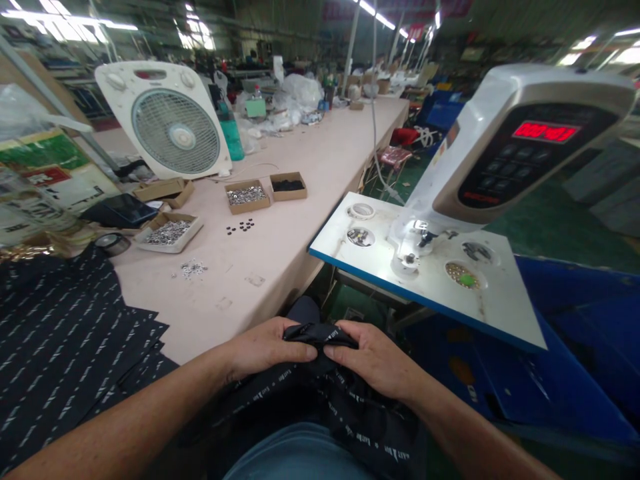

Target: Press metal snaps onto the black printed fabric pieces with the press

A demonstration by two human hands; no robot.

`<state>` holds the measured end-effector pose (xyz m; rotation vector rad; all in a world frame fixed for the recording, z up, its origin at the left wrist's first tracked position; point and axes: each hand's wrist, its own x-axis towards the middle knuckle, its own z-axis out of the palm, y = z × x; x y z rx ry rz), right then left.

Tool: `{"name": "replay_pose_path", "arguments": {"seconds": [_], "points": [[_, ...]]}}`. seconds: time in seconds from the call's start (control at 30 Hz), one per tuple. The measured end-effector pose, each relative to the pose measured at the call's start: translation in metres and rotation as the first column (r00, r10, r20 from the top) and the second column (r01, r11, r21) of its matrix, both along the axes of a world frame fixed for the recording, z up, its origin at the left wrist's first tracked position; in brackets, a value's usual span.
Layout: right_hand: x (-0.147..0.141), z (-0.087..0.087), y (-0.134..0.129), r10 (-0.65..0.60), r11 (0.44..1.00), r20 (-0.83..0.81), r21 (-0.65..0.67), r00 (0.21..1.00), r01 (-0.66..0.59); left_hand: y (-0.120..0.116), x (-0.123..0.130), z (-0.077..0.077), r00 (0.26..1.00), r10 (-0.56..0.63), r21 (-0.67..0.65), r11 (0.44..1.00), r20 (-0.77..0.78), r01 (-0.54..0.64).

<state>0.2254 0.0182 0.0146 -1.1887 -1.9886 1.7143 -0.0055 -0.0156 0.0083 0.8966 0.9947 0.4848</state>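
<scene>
A black fabric piece with white printed lettering [350, 413] lies bunched over my lap. My left hand [273, 348] pinches a folded edge of it, thumb on top. Close beside it, my right hand [373, 353] grips the same fold, and the two thumb tips nearly meet. Both hands are just in front of the table's near corner. To their right stands a snap-press machine [450, 167] with a lit red display, mounted on a white board [500, 287]. Its head and lower die are well away from the fabric.
On the pink table [240, 267] are an open box of metal fasteners [247, 195], a box of black pieces [289, 186], a tray of small metal parts [169, 233] and loose bits. A box fan [175, 127] stands behind. Printed black cloth [60, 353] is stacked left; blue sheeting [565, 380] hangs right.
</scene>
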Motion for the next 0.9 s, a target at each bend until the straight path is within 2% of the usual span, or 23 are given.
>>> {"name": "replay_pose_path", "arguments": {"seconds": [0.23,0.4,0.6,0.73,0.9], "points": [[-0.005,-0.003,0.004,-0.036,0.998,-0.032,-0.046,0.999,0.035,0.005,-0.006,0.001,0.994,-0.103,-0.050,0.994,-0.038,0.101],[-0.006,-0.005,0.007,-0.051,0.997,-0.015,-0.050,0.999,0.050,0.006,-0.004,-0.010,0.997,-0.071,-0.043,0.997,0.018,0.071],[-0.009,-0.008,0.020,-0.063,0.998,0.057,0.005,0.996,0.063,0.011,0.006,-0.028,0.986,0.093,-0.070,0.994,0.136,-0.084],[-0.012,-0.007,0.035,-0.020,0.998,0.131,0.058,0.991,0.013,0.019,0.009,-0.046,0.980,0.119,-0.002,0.993,0.158,-0.120],[-0.024,0.022,0.068,0.103,0.982,0.214,0.135,0.971,-0.134,0.031,0.008,-0.076,0.984,0.105,0.133,0.983,0.144,-0.124]]}}
